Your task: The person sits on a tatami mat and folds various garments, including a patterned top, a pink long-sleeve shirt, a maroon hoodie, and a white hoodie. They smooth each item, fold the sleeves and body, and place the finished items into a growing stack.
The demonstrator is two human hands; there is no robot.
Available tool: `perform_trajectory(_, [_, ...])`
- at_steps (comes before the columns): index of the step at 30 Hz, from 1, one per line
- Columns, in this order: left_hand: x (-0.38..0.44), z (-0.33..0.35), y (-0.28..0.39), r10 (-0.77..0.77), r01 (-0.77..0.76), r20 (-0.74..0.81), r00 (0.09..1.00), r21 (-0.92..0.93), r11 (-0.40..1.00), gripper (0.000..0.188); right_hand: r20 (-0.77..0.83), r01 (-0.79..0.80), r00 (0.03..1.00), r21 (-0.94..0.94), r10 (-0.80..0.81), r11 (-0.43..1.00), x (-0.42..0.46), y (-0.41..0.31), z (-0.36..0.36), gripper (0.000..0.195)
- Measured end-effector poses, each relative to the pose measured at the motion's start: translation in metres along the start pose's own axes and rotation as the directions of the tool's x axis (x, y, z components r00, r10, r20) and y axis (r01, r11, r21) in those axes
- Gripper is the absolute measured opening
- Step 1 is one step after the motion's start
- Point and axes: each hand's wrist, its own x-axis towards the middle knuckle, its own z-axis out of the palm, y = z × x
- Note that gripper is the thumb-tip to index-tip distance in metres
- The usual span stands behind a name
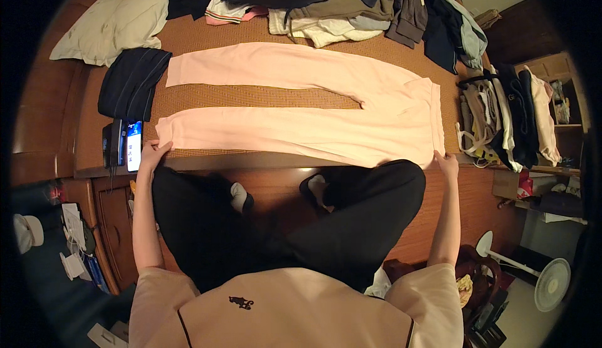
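Note:
A pair of light pink trousers [282, 127] lies spread flat across a woven mat [225, 96], its waistband to the right and both leg cuffs to the left. My left hand [156, 154] pinches the cuff corner of the nearer leg between thumb and fingers. At the other end, my right hand [446, 163] grips the near corner of the elastic waistband. A folded dark striped garment [134, 83] touches or nearly touches the farther cuff. Just left of my left hand lies a phone with a lit screen [134, 146].
Clothes, including a brown garment [345, 7], are heaped along the far side. A white pillow [117, 28] lies at the far left. Garments [512, 108] hang over the right end. Dark boxlike items [113, 143] sit beside the phone. A white fan [552, 284] stands lower right.

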Motion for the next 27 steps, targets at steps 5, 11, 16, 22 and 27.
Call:
perform_trajectory(5, [-0.005, -0.002, 0.022, -0.219, 0.256, 0.149, 0.964, -0.315, 0.914, 0.036, 0.297, -0.254, 0.949, 0.538, 0.1, 0.804, -0.003, 0.009, -0.017, 0.044])
perform_trajectory(11, [-0.017, -0.012, 0.042, -0.089, 0.082, 0.022, 0.996, -0.651, 0.754, 0.028, 0.103, -0.171, 0.985, 0.688, 0.138, 0.705, -0.01, -0.021, -0.045, 0.028])
perform_trajectory(16, [-0.028, -0.048, 0.033, -0.155, 0.151, 0.069, 0.986, -0.777, 0.611, 0.029, 0.213, -0.26, 0.964, 0.872, 0.157, 0.414, -0.006, -0.005, -0.073, 0.013])
perform_trajectory(22, [0.066, -0.073, 0.027, -0.058, 0.117, 0.108, 0.992, -0.977, 0.18, 0.026, 0.351, -0.345, 0.932, 0.936, 0.088, -0.076, 0.021, -0.029, -0.099, 0.03])
perform_trajectory(27, [0.161, -0.089, 0.073, -0.086, -0.039, -0.049, 0.995, -0.993, 0.111, 0.019, 0.327, -0.347, 0.932, 0.928, -0.155, -0.133, 0.099, -0.11, -0.065, 0.033])
